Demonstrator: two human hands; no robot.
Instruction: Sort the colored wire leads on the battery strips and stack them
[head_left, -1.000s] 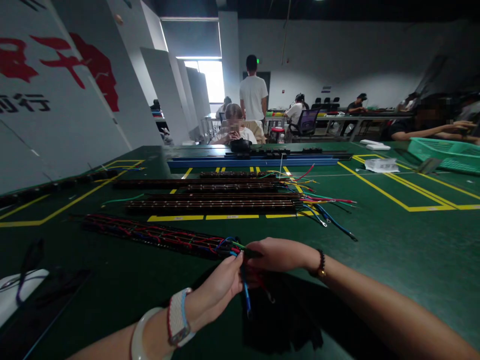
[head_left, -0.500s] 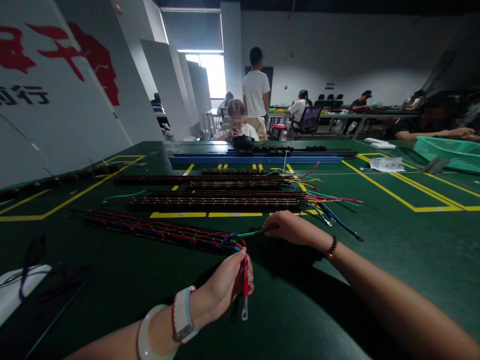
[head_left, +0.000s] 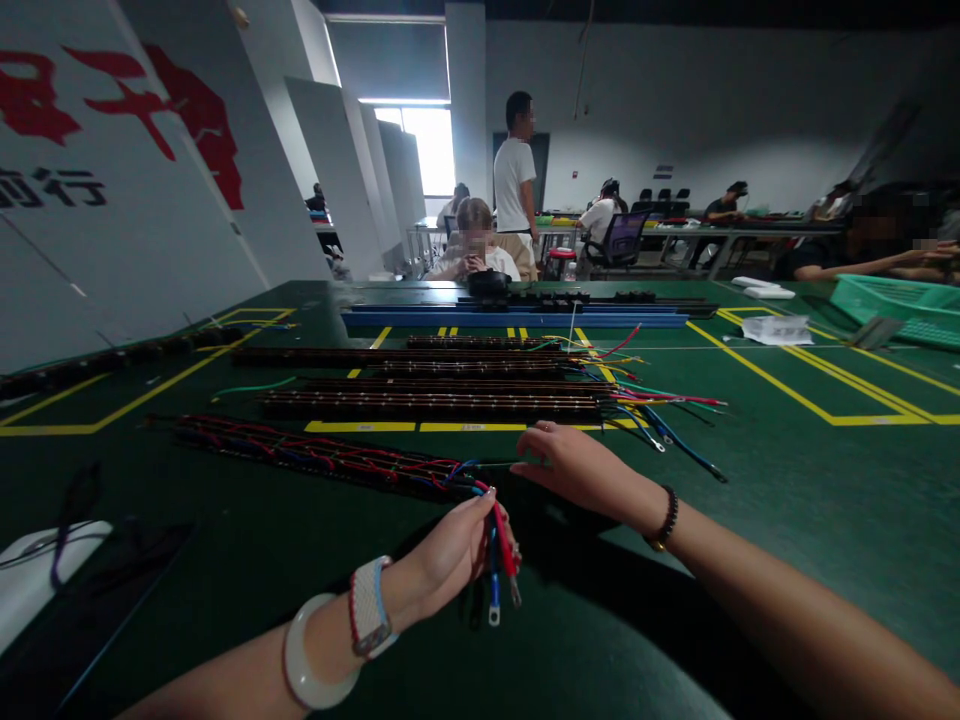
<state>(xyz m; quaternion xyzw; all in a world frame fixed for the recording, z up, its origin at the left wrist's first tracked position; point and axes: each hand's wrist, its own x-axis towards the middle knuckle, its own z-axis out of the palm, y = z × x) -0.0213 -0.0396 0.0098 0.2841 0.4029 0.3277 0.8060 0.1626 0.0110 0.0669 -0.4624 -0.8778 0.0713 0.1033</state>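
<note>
Left hand (head_left: 450, 555): closed, thumb and fingertips pinching a bunch of wire leads (head_left: 501, 533). It is raised just above the table (head_left: 787, 500), in front of the near end of the wired strip (head_left: 322, 458).

- The leads comprise one red and one blue conductor, plus a dark one that is harder to make out.
- They come out of the end of the wired strip, pass through the pinch and hang down past the fingers. Their metal terminals dangle free below the hand.
- The left wrist carries a white bangle (head_left: 307, 665) and a woven band (head_left: 367, 615).

Right hand (head_left: 577, 465): palm down, fingers stretched out to the left, low over the table just beyond the strip's end.

- A green wire (head_left: 491, 464) runs from the strip's end to the fingertips. Whether the fingers pinch it or only lie on it cannot be told.
- A bead bracelet (head_left: 664, 520) sits on this wrist.

Wired strip: lies flat on the table and runs leftward from the two hands. It is laced with red and blue wiring along its length.

Surroundings:

- Several more dark strips (head_left: 427, 405) lie parallel behind it, with coloured leads fanned out at their right ends.
- Blue rails (head_left: 510, 320) lie further back.
- A green basket (head_left: 900, 300) stands at the far right.
- A seated person (head_left: 474, 255) faces the table from its far side.
</note>
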